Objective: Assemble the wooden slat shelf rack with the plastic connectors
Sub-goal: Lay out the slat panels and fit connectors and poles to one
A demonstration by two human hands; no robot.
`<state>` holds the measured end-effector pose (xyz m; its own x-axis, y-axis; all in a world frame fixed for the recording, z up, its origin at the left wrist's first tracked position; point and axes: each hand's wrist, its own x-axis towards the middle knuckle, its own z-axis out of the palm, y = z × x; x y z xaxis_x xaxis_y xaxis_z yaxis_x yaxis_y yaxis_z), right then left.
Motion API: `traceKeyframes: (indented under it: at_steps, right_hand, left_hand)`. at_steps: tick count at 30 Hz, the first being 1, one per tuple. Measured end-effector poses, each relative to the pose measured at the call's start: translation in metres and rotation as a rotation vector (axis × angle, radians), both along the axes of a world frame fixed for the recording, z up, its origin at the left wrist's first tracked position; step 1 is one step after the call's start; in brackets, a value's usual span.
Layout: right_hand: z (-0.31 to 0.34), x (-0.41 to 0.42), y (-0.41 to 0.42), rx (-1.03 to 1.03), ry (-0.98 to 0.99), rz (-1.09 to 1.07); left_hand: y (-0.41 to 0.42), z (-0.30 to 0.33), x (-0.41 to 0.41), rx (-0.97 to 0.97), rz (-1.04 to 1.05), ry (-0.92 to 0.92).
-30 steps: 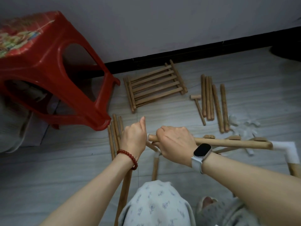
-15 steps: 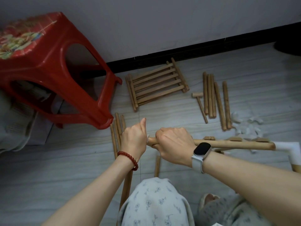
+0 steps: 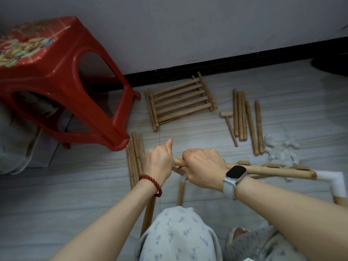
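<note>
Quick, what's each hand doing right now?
Left hand: closed in a fist, thumb up; what it holds is hidden.
Right hand: closed around the long round wooden rod.

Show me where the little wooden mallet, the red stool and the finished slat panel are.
wooden mallet (image 3: 230, 128), head view, middle of its handle.
red stool (image 3: 56, 72), head view, upper side wall.
slat panel (image 3: 180, 100), head view, a middle slat.

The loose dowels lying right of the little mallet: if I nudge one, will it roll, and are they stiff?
The loose dowels look round and lie on smooth floor, so a sideways nudge would probably roll one. They look like solid, straight wood, so likely stiff and light. The wooden mallet lies alongside and might stop one.
</note>
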<state>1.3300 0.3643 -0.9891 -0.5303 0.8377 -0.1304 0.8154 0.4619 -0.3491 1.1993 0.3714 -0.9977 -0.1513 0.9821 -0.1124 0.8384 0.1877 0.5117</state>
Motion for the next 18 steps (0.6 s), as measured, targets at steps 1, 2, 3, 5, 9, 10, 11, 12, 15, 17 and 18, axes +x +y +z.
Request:
traceKeyframes:
  at_steps: [1, 2, 3, 5, 9, 10, 11, 12, 15, 17, 18]
  right_hand:
    - [-0.001, 0.002, 0.001, 0.003, -0.006, -0.005]
    - [-0.002, 0.003, 0.002, 0.006, -0.013, -0.012]
    - [-0.002, 0.004, 0.002, 0.003, -0.017, -0.015]
    - [-0.002, 0.003, 0.004, -0.041, -0.023, -0.005]
    - [0.002, 0.005, 0.009, -0.104, -0.010, 0.023]
    - [0.002, 0.006, 0.010, -0.109, -0.005, 0.026]
    - [0.003, 0.008, 0.012, -0.114, -0.001, 0.031]
    - [0.003, 0.008, 0.013, -0.119, 0.001, 0.035]
    - [0.004, 0.011, 0.014, -0.125, 0.002, 0.033]
    - [0.004, 0.012, 0.015, -0.125, 0.007, 0.008]
    - [0.004, 0.013, 0.015, -0.129, 0.009, -0.013]
  left_hand:
    - [0.004, -0.001, 0.000, -0.041, 0.010, -0.030]
    - [0.009, -0.001, 0.001, -0.087, 0.029, -0.078]
    - [0.015, -0.003, 0.000, -0.135, 0.055, -0.143]
    - [0.025, -0.007, -0.003, -0.227, 0.142, -0.325]
    - [0.034, -0.006, -0.003, -0.390, 0.249, -0.626]
    - [0.033, -0.004, -0.002, -0.406, 0.245, -0.618]
    - [0.032, -0.002, -0.001, -0.395, 0.227, -0.558]
    - [0.030, 0.000, 0.000, -0.357, 0.196, -0.473]
    - [0.023, 0.001, 0.004, -0.224, 0.115, -0.298]
    - [0.016, -0.001, 0.005, -0.177, 0.082, -0.230]
    - [0.013, -0.002, 0.006, -0.161, 0.070, -0.214]
